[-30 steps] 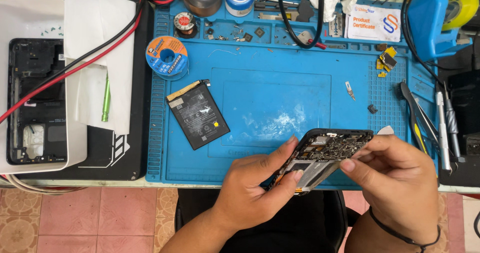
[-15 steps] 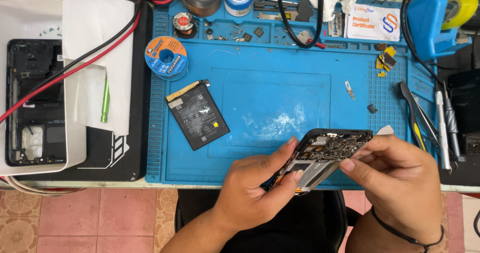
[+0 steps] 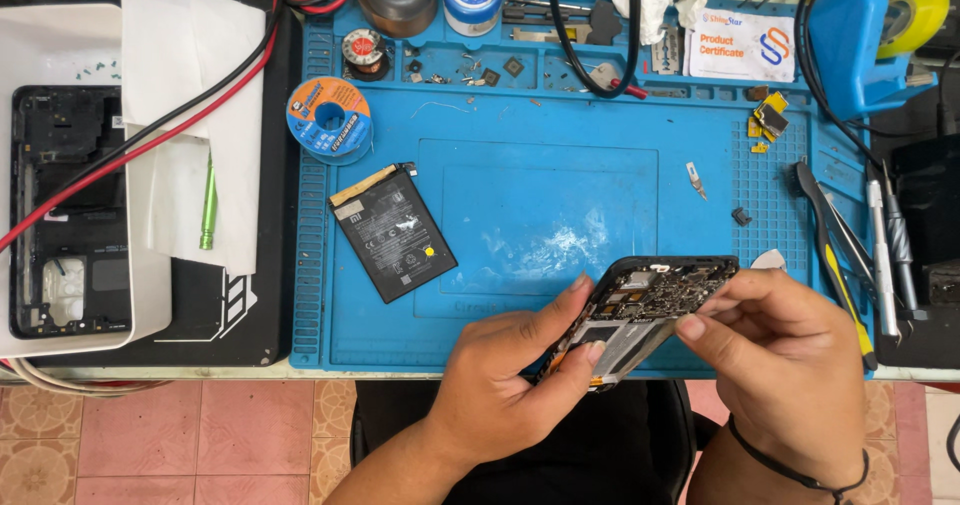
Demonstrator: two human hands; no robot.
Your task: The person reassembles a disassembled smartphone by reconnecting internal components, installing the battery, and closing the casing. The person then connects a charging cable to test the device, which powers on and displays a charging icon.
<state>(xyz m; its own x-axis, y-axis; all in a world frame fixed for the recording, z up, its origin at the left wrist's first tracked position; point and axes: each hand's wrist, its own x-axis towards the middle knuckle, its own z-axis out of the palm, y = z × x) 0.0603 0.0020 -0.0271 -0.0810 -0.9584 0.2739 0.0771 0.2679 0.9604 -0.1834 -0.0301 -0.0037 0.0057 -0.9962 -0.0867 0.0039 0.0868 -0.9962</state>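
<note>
An opened phone body [image 3: 640,305] with exposed circuit boards is held tilted above the near edge of the blue work mat [image 3: 560,195]. My left hand [image 3: 505,380] grips its lower left end from below. My right hand [image 3: 790,365] pinches its right side, thumb and fingers pressed on the boards; a small white pick tip [image 3: 770,259] shows just behind the fingers. A black phone battery [image 3: 392,229] lies flat on the mat to the left of both hands.
A blue solder-wick spool [image 3: 329,120] sits at the mat's left. Tweezers and screwdrivers [image 3: 860,245] lie at the right edge. A second phone frame [image 3: 65,215] rests in a white tray at far left, beside a green tool [image 3: 208,205] and red and black cables [image 3: 180,115].
</note>
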